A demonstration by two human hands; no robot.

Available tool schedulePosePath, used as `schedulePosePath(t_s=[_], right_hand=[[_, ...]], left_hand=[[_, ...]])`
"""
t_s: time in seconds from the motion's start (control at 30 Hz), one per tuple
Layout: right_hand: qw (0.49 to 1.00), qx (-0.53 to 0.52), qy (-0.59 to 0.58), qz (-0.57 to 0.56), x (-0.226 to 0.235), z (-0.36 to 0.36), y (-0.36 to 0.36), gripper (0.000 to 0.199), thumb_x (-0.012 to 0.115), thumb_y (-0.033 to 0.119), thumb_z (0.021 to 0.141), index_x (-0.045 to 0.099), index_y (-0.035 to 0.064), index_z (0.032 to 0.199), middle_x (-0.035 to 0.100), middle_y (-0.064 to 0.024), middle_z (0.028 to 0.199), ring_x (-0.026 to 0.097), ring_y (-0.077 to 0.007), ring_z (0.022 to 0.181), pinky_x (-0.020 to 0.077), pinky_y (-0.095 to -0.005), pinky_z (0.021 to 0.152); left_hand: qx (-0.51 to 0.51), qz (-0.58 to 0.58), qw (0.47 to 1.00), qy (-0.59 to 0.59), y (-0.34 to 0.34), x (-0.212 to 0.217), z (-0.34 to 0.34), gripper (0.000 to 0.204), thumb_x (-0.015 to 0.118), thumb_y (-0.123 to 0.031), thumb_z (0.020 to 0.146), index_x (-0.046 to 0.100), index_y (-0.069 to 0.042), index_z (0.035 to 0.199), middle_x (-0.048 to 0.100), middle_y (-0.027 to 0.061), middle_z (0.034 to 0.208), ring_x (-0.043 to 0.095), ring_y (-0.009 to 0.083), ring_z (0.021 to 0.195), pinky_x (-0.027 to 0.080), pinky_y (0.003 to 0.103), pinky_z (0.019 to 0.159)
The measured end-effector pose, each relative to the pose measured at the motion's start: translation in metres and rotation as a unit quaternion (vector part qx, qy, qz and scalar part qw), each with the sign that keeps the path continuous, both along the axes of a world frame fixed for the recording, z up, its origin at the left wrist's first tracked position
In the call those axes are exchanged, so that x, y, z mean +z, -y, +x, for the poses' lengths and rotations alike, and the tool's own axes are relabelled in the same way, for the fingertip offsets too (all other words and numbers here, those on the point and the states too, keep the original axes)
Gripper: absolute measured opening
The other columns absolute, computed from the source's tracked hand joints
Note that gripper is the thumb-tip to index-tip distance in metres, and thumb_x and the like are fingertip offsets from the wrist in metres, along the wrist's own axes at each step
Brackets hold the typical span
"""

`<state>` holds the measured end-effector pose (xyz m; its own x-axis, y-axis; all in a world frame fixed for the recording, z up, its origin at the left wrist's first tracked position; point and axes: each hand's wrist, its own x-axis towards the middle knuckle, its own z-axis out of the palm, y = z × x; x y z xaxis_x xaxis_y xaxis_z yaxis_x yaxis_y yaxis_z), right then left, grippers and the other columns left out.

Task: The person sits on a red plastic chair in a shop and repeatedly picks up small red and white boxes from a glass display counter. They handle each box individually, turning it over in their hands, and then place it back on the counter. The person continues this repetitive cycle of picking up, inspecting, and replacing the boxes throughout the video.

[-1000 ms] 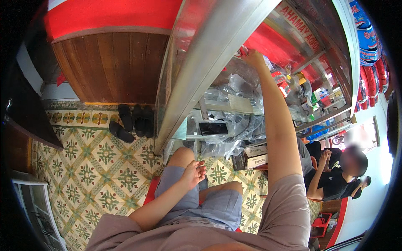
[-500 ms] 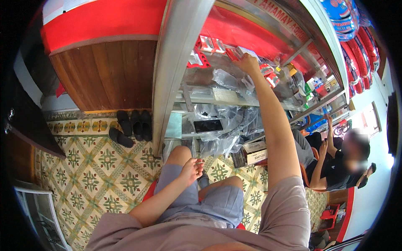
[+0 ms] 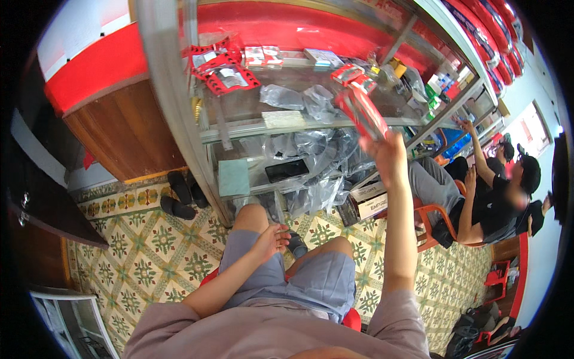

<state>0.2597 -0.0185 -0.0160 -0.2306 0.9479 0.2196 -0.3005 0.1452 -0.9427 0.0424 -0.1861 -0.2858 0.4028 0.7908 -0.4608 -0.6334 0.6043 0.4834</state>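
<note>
I sit on a red chair (image 3: 353,319) facing a glass display cabinet (image 3: 179,113). My right hand (image 3: 387,157) is raised in front of the shelves and grips a long red packet (image 3: 362,112), held out from the cabinet. My left hand (image 3: 272,239) rests on my left thigh with fingers loosely apart and holds nothing. The upper glass shelf (image 3: 287,119) carries red carded packets (image 3: 224,69), small boxes and clear plastic bags (image 3: 302,99).
Dark sandals (image 3: 179,194) lie on the patterned tile floor beside a wooden counter (image 3: 128,134). Cardboard boxes (image 3: 365,200) sit under the cabinet. Two other people (image 3: 496,191) sit at right on an orange chair (image 3: 433,224), one reaching toward the shelves.
My right hand has drawn back from deep in the upper shelf and now holds a red packet clear of the cabinet. The view has tilted down. My left hand stays on my thigh.
</note>
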Motion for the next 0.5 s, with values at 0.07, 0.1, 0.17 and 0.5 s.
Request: schedulePosePath(t_s=[0.07, 0.1, 0.17, 0.5], right_hand=[[0.990, 0.055, -0.088, -0.094, -0.029, 0.025, 0.049, 0.059, 0.047, 0.041, 0.085, 0.049, -0.0075, 0.118, 0.063, -0.0190, 0.105, 0.065, -0.0269, 0.086, 0.0518, -0.0375, 0.081], [0.981, 0.071, -0.098, -0.153, -0.050, 0.032, 0.070, 0.060, 0.048, 0.041, 0.083, 0.049, -0.0078, 0.118, 0.063, -0.0195, 0.103, 0.066, -0.0275, 0.084, 0.0529, -0.0372, 0.079], [0.937, 0.129, -0.136, -0.295, -0.103, 0.032, 0.109, 0.061, 0.048, 0.043, 0.082, 0.049, -0.0066, 0.117, 0.064, -0.0199, 0.099, 0.065, -0.0293, 0.081, 0.0540, -0.0371, 0.077], [0.894, 0.200, -0.192, -0.351, -0.167, -0.018, 0.176, 0.050, 0.043, 0.042, 0.094, 0.052, -0.0028, 0.113, 0.063, -0.0159, 0.102, 0.065, -0.0249, 0.089, 0.0545, -0.0341, 0.074]], left_hand=[[-0.022, 0.083, 0.995, -0.042, 0.003, -0.002, 0.006, 0.040, 0.051, -0.038, 0.087, 0.047, -0.011, 0.117, 0.058, 0.0059, 0.102, 0.055, 0.0143, 0.088, 0.041, 0.030, 0.078], [-0.036, 0.122, 0.990, -0.064, 0.007, -0.003, 0.008, 0.043, 0.052, -0.037, 0.088, 0.046, -0.011, 0.121, 0.058, 0.0066, 0.106, 0.056, 0.0142, 0.091, 0.042, 0.030, 0.079], [-0.011, 0.263, 0.957, -0.123, 0.015, 0.014, 0.016, 0.052, 0.055, -0.038, 0.086, 0.041, -0.011, 0.128, 0.055, 0.0082, 0.115, 0.055, 0.0155, 0.097, 0.040, 0.030, 0.086], [0.159, 0.289, 0.941, -0.083, -0.002, 0.116, 0.055, 0.029, 0.048, -0.028, 0.084, 0.045, -0.003, 0.098, 0.058, 0.0147, 0.085, 0.060, 0.0252, 0.085, 0.046, 0.039, 0.084]])
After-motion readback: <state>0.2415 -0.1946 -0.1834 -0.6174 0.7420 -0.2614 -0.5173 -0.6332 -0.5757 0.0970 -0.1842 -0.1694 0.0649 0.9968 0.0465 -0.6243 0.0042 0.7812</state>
